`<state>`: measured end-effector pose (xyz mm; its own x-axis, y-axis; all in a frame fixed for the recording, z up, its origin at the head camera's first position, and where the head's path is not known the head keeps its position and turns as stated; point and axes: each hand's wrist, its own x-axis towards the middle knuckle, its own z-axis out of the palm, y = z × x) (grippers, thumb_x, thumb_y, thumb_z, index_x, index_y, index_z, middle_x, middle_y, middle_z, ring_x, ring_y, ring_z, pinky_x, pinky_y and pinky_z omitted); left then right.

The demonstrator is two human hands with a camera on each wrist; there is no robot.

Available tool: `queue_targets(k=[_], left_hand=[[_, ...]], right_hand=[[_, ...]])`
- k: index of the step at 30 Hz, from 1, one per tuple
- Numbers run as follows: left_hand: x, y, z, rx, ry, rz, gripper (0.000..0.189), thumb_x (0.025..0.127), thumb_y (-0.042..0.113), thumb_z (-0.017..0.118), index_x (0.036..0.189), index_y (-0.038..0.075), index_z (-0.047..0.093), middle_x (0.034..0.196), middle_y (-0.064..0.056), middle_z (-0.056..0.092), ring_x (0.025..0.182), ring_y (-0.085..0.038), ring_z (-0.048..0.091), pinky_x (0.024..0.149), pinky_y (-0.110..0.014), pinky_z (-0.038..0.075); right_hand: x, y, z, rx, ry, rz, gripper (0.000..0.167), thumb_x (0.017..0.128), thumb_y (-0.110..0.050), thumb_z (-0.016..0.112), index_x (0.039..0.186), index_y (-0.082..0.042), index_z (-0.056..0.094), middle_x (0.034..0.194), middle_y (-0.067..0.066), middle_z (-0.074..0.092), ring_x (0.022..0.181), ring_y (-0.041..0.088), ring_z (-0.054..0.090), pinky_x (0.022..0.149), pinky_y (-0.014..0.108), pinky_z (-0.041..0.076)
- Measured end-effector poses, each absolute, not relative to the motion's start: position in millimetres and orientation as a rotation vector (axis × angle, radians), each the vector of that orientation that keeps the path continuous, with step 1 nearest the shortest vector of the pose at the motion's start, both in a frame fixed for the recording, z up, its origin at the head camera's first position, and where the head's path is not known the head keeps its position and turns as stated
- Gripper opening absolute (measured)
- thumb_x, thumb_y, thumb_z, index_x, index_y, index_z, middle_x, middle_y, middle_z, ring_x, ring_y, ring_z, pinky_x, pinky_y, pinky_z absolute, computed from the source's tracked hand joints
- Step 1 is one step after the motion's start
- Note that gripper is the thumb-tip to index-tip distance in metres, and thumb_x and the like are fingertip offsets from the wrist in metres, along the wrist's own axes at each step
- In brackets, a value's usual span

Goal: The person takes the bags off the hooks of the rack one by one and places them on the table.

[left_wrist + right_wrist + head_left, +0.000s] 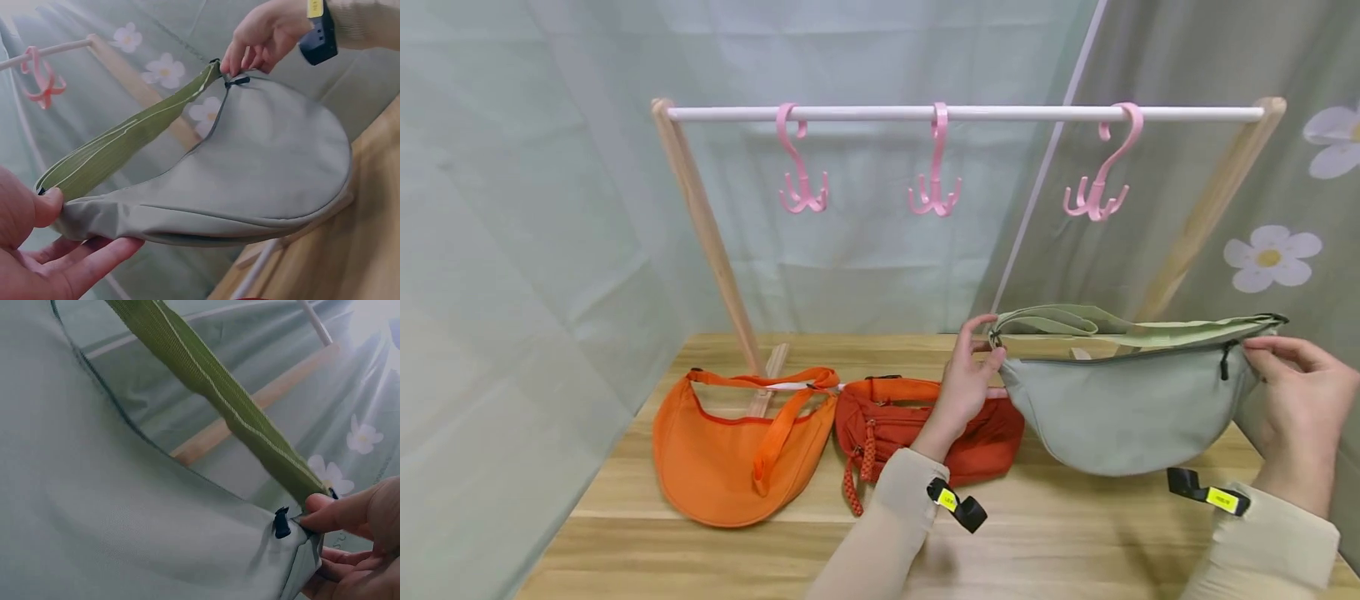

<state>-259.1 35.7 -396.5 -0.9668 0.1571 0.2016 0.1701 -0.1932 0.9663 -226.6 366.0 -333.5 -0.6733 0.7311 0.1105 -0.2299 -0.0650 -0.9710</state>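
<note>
A grey-green crescent-shaped bag (1120, 417) hangs in the air at the right of the head view, stretched between both hands. Its left end is pinched by my left hand (966, 375), thumb in front and fingers behind. My right hand (1300, 387) grips the other end, close to the black zipper pull (282, 523). The light green strap (125, 140) runs loosely along the top of the bag from end to end. In the left wrist view the bag's underside (237, 234) is off the table.
An orange crescent bag (730, 467) and a red waist bag (977, 450) lie on the wooden table (617, 533). Behind them stands a rack with a white rail (865, 113), wooden legs (707, 225) and pink hooks (803, 196). Curtains with flowers (1273, 258) hang behind.
</note>
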Motion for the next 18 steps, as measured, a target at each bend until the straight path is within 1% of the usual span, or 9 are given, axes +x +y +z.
queue_targets(k=[2, 6, 8, 9, 12, 15, 18], left_hand=[[-257.2, 40.6, -401.4, -0.384, -1.989, -2.385, 0.049, 0.106, 0.009, 0.059, 0.15, 0.03, 0.05, 0.122, -0.012, 0.057, 0.083, -0.014, 0.065, 0.068, -0.041, 0.064], [-253.0, 52.1, -410.7, -0.335, -1.97, -2.377, 0.052, 0.104, 0.005, 0.062, 0.149, 0.028, 0.052, 0.12, -0.009, 0.057, 0.082, -0.012, 0.063, 0.071, -0.044, 0.064], [-250.7, 58.2, -415.7, -0.329, -1.971, -2.359, 0.052, 0.103, 0.004, 0.063, 0.149, 0.027, 0.053, 0.119, -0.009, 0.057, 0.082, -0.012, 0.064, 0.072, -0.044, 0.064], [-249.7, 61.4, -418.2, -0.33, -1.97, -2.35, 0.052, 0.103, 0.002, 0.064, 0.148, 0.026, 0.053, 0.118, -0.008, 0.058, 0.081, -0.013, 0.065, 0.073, -0.043, 0.064], [-247.1, 70.0, -425.8, -0.346, -2.002, -2.268, 0.053, 0.101, -0.001, 0.064, 0.147, 0.022, 0.053, 0.115, -0.009, 0.061, 0.08, -0.015, 0.067, 0.072, -0.034, 0.062], [-245.1, 76.9, -432.5, -0.36, -2.055, -2.189, 0.056, 0.098, -0.003, 0.065, 0.147, 0.02, 0.052, 0.114, -0.009, 0.062, 0.086, -0.015, 0.07, 0.074, -0.024, 0.057], [-244.0, 80.5, -436.3, -0.369, -2.117, -2.143, 0.06, 0.098, -0.003, 0.066, 0.151, 0.02, 0.049, 0.116, -0.007, 0.061, 0.095, -0.016, 0.07, 0.077, -0.02, 0.053]], right_hand=[[-226.4, 369.0, -335.0, -0.629, -1.61, 1.793, 0.028, 0.093, 0.011, 0.067, 0.077, -0.008, 0.08, 0.078, -0.009, 0.063, 0.083, 0.004, 0.052, 0.064, 0.008, 0.043], [-227.0, 374.6, -339.5, -0.709, -1.776, 1.719, 0.042, 0.095, 0.01, 0.061, 0.076, -0.023, 0.079, 0.078, -0.015, 0.061, 0.081, 0.002, 0.049, 0.061, 0.008, 0.04], [-227.1, 377.5, -341.7, -0.722, -1.824, 1.694, 0.045, 0.094, 0.011, 0.059, 0.074, -0.026, 0.076, 0.078, -0.016, 0.059, 0.08, 0.003, 0.048, 0.059, 0.008, 0.039], [-227.0, 378.9, -343.1, -0.725, -1.839, 1.686, 0.045, 0.095, 0.011, 0.059, 0.074, -0.026, 0.075, 0.078, -0.016, 0.059, 0.079, 0.003, 0.047, 0.059, 0.008, 0.039], [-226.9, 383.3, -348.4, -0.726, -1.832, 1.71, 0.044, 0.094, 0.011, 0.061, 0.073, -0.025, 0.074, 0.074, -0.016, 0.059, 0.076, 0.002, 0.049, 0.058, 0.008, 0.04], [-228.1, 388.1, -355.5, -0.738, -1.799, 1.752, 0.042, 0.094, 0.011, 0.062, 0.072, -0.023, 0.074, 0.071, -0.015, 0.059, 0.073, 0.001, 0.051, 0.057, 0.007, 0.041], [-230.8, 392.2, -363.1, -0.781, -1.821, 1.717, 0.044, 0.095, 0.009, 0.062, 0.072, -0.027, 0.073, 0.07, -0.017, 0.058, 0.075, 0.0, 0.049, 0.057, 0.007, 0.04]])
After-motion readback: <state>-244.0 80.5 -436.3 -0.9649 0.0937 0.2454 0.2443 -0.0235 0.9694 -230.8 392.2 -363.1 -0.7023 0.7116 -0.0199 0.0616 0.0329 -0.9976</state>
